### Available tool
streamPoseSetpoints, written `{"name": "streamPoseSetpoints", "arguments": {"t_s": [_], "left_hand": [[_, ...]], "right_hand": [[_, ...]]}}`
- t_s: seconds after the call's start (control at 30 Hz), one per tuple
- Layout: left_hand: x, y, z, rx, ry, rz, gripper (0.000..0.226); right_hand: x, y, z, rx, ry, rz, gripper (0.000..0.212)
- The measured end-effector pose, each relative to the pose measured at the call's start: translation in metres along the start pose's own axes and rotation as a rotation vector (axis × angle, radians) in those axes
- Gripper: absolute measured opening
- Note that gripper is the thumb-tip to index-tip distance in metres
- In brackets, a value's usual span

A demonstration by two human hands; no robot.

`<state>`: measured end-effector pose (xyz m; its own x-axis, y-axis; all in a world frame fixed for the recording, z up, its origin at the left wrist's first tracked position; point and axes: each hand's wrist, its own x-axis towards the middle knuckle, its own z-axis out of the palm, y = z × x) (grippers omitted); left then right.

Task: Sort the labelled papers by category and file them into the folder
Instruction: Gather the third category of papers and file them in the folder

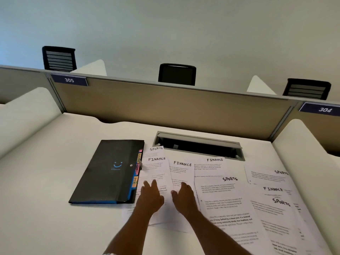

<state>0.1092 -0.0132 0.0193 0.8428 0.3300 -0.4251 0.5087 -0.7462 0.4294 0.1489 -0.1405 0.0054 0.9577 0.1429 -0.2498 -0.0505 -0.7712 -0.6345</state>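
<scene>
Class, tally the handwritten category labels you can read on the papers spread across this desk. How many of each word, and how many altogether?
FINANCE papers: 4
SPORTS papers: 4
Total: 8 papers with readable labels

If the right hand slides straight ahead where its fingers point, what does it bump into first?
Probably nothing tall: the right hand would glide up its FINANCE sheet, then likely reach the open cable slot in the desk.
</scene>
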Motion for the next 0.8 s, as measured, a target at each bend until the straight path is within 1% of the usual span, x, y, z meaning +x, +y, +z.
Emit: {"name": "streamPoseSetpoints", "arguments": {"t_s": [0.1,0.2,0.3,0.4,0.5,0.6,0.67,0.77,0.8], "left_hand": [[0.003,-0.013,0.013,-0.008,-0.090,-0.052,0.084],[0.017,-0.025,0.019,-0.015,-0.106,-0.043,0.083],[0.020,-0.020,0.014,-0.016,-0.117,0.000,0.075],[0.014,-0.008,0.007,0.012,-0.134,0.068,0.065],[0.013,-0.005,0.007,0.033,-0.151,0.091,0.058],[0.018,-0.006,0.009,0.052,-0.149,0.098,0.055],[0.019,-0.007,0.009,0.067,-0.152,0.124,0.049],[0.019,-0.006,0.009,0.048,-0.146,0.145,0.046],[0.020,-0.007,0.010,0.032,-0.140,0.147,0.045]], "right_hand": [[0.003,0.001,0.002,-0.014,-0.026,0.061,0.045],[0.010,-0.002,0.006,0.026,-0.041,0.115,0.044],[0.015,-0.006,0.009,0.134,-0.046,0.163,0.040],[0.016,-0.009,0.010,0.238,-0.041,0.216,0.039],[0.018,-0.012,0.012,0.312,-0.043,0.257,0.040],[0.019,-0.014,0.015,0.348,-0.061,0.265,0.041],[0.019,-0.011,0.018,0.367,-0.077,0.256,0.042],[0.028,0.002,0.029,0.421,-0.133,0.235,0.051],[0.030,0.003,0.028,0.444,-0.157,0.235,0.049]]}}
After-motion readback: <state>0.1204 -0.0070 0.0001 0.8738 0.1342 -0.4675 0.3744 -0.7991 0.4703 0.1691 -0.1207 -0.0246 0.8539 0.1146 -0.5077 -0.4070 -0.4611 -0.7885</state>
